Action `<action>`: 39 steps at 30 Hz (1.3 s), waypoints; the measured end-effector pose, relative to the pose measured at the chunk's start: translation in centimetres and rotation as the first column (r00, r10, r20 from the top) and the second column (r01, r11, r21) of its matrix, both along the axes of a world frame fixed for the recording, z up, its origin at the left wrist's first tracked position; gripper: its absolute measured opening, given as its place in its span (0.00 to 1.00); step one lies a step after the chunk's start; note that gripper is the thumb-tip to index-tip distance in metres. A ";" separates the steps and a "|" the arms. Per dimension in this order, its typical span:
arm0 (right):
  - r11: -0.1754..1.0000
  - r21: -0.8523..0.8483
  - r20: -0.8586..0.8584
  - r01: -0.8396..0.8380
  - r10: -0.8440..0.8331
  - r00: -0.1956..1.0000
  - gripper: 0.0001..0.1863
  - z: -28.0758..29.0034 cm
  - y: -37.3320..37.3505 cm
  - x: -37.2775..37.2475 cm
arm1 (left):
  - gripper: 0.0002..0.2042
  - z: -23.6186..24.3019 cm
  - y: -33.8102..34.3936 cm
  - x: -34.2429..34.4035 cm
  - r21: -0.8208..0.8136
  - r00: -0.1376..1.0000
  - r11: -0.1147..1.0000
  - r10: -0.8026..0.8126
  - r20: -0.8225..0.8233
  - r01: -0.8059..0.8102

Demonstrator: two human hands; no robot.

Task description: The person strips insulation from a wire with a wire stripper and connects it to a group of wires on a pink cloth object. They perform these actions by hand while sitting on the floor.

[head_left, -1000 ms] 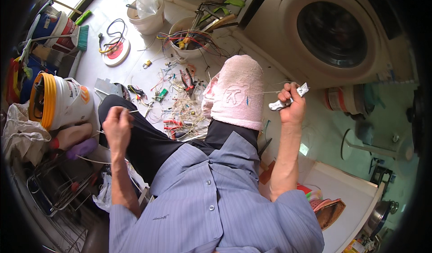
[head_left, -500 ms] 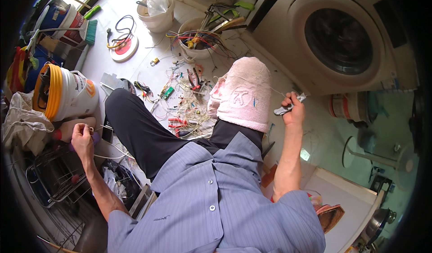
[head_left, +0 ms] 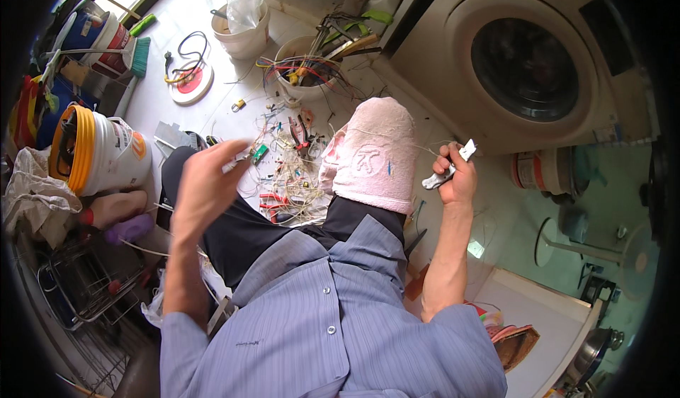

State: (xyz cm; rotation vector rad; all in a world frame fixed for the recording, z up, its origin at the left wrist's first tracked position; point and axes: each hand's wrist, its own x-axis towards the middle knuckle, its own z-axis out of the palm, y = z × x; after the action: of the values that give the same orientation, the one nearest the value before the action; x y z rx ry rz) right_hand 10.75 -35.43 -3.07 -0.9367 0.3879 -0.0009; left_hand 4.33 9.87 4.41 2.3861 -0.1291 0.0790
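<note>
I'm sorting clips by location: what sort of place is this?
Probably a home utility area doubling as a workspace: a washing machine, a broom and scattered wire scraps.

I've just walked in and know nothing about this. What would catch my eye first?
Probably the pink towel draped over the person's right knee, near the middle of the view. Just left of it, a tangle of thin wires is strewn on the floor, while a big washing machine looms at upper right. Right of the towel, the right hand grips a small silvery tool.
</note>
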 end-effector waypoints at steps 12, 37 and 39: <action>0.999 -0.030 0.058 0.034 -0.033 0.998 0.06 0.9 -1.2 -0.7 | 0.13 -11.5 -13.9 10.2 -0.356 0.929 0.921 -0.261 -0.262 0.159; 0.998 -0.055 0.182 -0.006 0.016 0.983 0.06 4.4 1.8 -0.6 | 0.17 -4.2 -17.7 6.5 -0.134 0.930 0.950 -0.237 0.282 0.283; 0.999 -0.023 0.195 -0.045 0.049 0.980 0.05 5.2 2.5 -0.8 | 0.18 -2.9 -19.3 7.1 -0.182 0.917 0.916 -0.310 0.251 0.359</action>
State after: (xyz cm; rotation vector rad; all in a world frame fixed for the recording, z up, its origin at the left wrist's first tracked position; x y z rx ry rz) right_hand 9.96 -32.93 2.18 -0.9540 0.1834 -0.0532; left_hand 11.40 -9.40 1.55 2.0907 -0.6024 0.1814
